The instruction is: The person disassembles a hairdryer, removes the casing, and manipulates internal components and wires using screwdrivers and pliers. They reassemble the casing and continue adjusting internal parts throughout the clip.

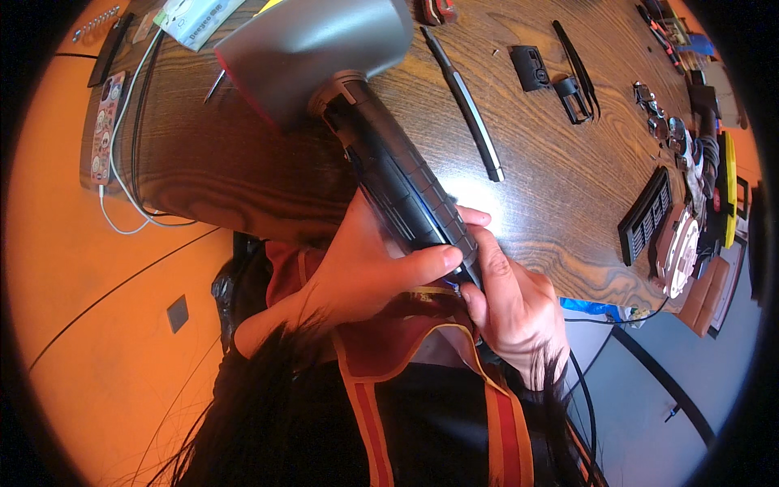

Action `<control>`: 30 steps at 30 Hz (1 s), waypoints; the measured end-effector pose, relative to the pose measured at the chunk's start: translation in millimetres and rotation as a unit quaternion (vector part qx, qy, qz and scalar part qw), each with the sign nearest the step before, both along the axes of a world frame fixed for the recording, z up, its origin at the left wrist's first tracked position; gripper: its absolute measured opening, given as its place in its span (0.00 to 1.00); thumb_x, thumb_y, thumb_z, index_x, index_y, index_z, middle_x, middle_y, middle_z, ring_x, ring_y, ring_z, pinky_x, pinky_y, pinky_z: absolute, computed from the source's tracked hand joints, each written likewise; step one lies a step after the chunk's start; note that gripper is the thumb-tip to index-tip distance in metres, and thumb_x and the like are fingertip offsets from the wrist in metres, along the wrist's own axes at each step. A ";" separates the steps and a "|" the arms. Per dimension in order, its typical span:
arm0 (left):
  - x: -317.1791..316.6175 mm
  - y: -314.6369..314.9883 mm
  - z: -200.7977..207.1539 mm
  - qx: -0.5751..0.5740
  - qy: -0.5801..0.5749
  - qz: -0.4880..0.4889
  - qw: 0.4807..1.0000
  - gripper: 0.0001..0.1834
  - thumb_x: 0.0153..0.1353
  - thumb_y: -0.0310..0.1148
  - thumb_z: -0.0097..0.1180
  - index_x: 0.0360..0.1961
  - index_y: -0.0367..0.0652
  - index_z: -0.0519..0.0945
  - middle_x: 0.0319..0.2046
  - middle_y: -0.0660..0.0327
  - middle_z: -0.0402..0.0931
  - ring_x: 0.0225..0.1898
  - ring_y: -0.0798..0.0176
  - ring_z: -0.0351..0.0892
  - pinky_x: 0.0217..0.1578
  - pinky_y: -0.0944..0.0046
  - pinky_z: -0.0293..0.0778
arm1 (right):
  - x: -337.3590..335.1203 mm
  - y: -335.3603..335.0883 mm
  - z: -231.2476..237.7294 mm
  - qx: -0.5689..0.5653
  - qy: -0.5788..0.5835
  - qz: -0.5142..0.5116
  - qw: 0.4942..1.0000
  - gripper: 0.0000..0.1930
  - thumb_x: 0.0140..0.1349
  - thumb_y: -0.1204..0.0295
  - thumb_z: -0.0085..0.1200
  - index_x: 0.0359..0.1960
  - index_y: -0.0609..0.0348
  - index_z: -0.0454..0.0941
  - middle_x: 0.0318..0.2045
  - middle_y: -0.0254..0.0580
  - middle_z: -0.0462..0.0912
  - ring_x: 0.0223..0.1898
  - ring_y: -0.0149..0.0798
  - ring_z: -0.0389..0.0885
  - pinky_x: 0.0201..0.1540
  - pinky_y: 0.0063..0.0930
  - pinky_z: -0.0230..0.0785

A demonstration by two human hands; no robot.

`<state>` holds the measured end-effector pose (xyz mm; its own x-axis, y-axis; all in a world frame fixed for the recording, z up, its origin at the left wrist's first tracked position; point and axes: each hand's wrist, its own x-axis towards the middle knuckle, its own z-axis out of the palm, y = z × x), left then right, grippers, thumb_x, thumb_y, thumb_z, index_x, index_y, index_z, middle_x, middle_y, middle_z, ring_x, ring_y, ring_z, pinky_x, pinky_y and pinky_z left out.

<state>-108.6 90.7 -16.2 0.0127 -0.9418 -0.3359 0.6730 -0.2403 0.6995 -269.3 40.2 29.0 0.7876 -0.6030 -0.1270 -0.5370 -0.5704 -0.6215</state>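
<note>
A hair dryer with a grey head (316, 53) lies tilted over the table's near edge, its black handle (406, 174) slanting down toward me. The handle's casing looks opened, with ribbed black inner parts showing. My left hand (349, 268) wraps the handle from below, thumb pressed near its lower end. At that same end my right hand (519, 304) has its fingers closed around the tip, where a bit of blue wire shows. Beyond the handle lies a slim pen-shaped tool (464, 101). Farther right are black tweezers (574, 61), a flat black part (530, 67) and a curved black part (573, 101).
A black slotted rack (645, 215) and a round pinkish device (678, 247) stand at the table's right edge, near a pair of glasses (667, 130). At left, a patterned power strip (105, 130) with a white cable hangs by the edge. A light-coloured box (199, 20) lies at the back.
</note>
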 end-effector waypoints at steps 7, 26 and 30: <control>0.2 -1.4 1.4 -0.006 -0.034 0.011 0.999 0.36 0.44 0.26 0.58 0.53 0.40 0.52 0.44 0.38 0.70 0.47 0.47 0.73 0.50 0.51 0.68 | -4.8 -3.9 -13.2 -0.090 -0.153 -0.012 0.984 0.25 0.53 0.64 0.57 0.48 0.71 0.68 0.25 0.47 0.77 0.24 0.44 0.79 0.24 0.32 0.71; -13.1 -6.6 0.9 -0.029 -0.046 0.050 0.997 0.23 0.50 0.26 0.50 0.48 0.39 0.58 0.43 0.39 0.71 0.42 0.42 0.76 0.45 0.48 0.73 | 6.0 36.0 -19.1 -0.328 -0.152 -0.123 0.924 0.15 0.38 0.76 0.58 0.33 0.56 0.76 0.28 0.32 0.75 0.25 0.31 0.67 0.28 0.23 0.56; -12.9 -6.1 1.5 -0.025 -0.032 0.056 0.998 0.23 0.50 0.26 0.50 0.47 0.38 0.58 0.43 0.39 0.71 0.42 0.43 0.76 0.45 0.49 0.73 | 8.7 36.6 -18.9 -0.323 -0.151 -0.135 0.925 0.15 0.40 0.72 0.61 0.34 0.56 0.77 0.26 0.27 0.77 0.22 0.27 0.66 0.26 0.22 0.52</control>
<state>-121.5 84.5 -14.7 0.1384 -0.9488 -0.2841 0.6473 -0.1305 0.7510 -260.6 76.8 10.1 0.5385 -0.6556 0.5293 -0.5705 -0.7460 -0.3436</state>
